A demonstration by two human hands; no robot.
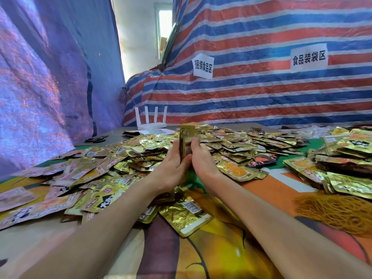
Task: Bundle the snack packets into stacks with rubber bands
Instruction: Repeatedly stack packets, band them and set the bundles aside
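Striped tarpaulin spans 1 to 3 o'clock, blue tarpaulin hangs at 10, daylit window at 12.

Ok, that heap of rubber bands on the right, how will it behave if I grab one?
The rubber bands lie in a tangled heap, so pulling one probably drags others along. They look thin and limp, so likely light and floppy.
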